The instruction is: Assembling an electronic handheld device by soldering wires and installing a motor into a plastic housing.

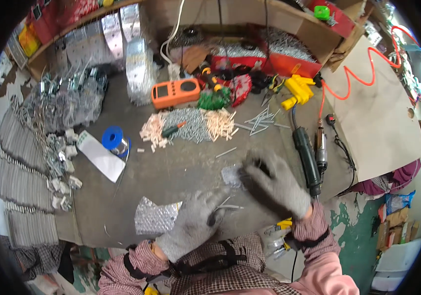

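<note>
Right hand: fingers curled and blurred (whether they grip anything cannot be told); clear plastic piece lies just left of its fingertips, this hand being the nearer; left hand: fingers loosely bent, grip not determinable; thin grey strips lie just right of its fingertips, the longer one's axis running left to right; bubble wrap lies beside it, leftward.
</note>
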Tool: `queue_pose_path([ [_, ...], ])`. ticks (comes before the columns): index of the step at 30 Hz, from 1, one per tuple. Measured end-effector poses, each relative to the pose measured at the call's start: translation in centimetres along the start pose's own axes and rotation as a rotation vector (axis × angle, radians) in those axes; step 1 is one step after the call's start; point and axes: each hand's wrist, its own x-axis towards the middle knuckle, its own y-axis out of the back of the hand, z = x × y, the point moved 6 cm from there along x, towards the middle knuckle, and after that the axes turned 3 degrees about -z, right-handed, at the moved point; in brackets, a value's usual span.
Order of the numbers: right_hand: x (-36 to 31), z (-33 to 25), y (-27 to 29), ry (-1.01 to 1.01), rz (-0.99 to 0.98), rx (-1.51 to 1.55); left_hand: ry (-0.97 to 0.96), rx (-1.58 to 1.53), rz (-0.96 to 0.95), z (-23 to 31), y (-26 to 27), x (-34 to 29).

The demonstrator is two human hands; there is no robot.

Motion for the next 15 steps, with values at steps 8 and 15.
queue_pose_path([
  [8, -5.5, -3.5, -4.5, -0.315, 0.032, 0.260, 0.004, -0.194, 0.243, -1.4, 0.4, -0.2],
  [15, -4.4, -3.5, -6.6, -0.049, -0.013, 0.210, 0.110, -0.205, 0.151, -0.6, 3.0, -0.7],
])
